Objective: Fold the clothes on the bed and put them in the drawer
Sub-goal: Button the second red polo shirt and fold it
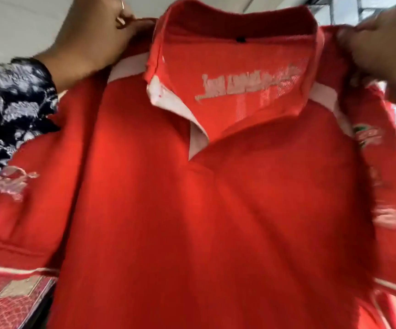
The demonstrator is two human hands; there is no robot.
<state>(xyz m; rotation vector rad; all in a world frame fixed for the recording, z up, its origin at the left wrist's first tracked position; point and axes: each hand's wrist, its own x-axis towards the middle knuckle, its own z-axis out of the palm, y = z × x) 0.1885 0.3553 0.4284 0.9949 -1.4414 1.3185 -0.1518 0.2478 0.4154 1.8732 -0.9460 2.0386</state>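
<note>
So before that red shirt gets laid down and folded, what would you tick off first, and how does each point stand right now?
1. Left hand grips its shoulder of the red polo shirt: ok.
2. Right hand grips the other shoulder: ok, though blurred.
3. Shirt hangs spread out, front facing the camera: ok.
4. Collar lying flat: not ok, it stands up and the placket flap is turned out.
5. Sleeves hanging straight: cannot tell, both are bunched at the edges and blurred.
6. Free space on the bed to lay it: cannot tell, only a patterned corner shows.
</note>
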